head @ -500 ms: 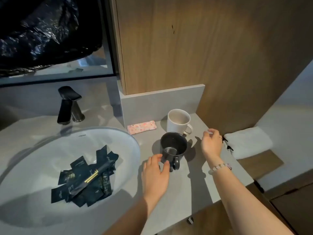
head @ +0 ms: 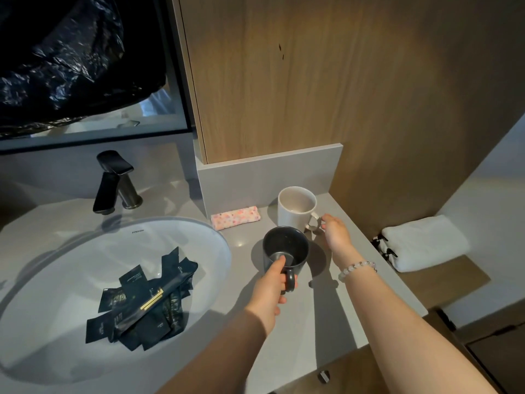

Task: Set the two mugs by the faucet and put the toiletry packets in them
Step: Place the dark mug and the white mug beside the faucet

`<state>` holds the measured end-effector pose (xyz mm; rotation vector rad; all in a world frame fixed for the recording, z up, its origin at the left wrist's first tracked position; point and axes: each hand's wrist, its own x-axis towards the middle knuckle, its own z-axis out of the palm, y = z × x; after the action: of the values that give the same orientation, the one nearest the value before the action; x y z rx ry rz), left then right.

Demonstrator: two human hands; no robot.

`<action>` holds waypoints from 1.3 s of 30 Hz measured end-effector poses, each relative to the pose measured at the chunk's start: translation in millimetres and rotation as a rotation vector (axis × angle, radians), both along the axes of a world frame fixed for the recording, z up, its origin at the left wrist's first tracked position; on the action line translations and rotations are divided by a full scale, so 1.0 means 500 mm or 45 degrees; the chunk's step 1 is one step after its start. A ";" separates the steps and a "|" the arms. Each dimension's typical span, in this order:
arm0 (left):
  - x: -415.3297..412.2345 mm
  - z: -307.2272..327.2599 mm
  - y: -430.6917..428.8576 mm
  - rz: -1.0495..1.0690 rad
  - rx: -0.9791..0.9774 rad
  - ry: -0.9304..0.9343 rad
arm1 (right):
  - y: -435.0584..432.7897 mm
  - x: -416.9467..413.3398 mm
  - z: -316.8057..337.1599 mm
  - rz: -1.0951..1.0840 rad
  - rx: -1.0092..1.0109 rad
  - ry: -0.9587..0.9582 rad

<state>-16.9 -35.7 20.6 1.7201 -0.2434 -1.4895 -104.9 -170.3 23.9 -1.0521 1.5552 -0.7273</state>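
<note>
A dark mug stands on the grey counter to the right of the basin. My left hand grips its handle, thumb on the rim. Behind it stands a white mug; my right hand has its fingers on that mug's handle. Several dark toiletry packets lie in a heap in the white basin, with a long packet with a gold band on top. The dark faucet rises at the back left of the basin.
A pink patterned pouch lies against the grey backsplash left of the white mug. A folded white towel sits on a lower wooden shelf to the right. A wood panel rises behind the counter; a black plastic bag shows at upper left.
My left hand has closed on the dark mug's handle. My right hand has moved left and forward onto the white mug's handle.
</note>
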 end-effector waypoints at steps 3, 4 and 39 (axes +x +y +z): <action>0.003 -0.006 -0.004 -0.091 0.048 0.008 | -0.011 0.005 0.000 0.021 0.040 -0.021; 0.005 -0.013 -0.008 -0.106 0.032 0.012 | -0.016 0.007 0.000 0.027 0.053 -0.031; 0.087 -0.079 -0.019 0.171 -0.165 -0.476 | -0.033 0.048 -0.017 0.171 0.074 0.102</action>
<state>26.4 -45.4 -19.1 1.8600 -0.4018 -1.0263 -81.0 -186.8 15.4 -1.1419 1.5478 -0.5508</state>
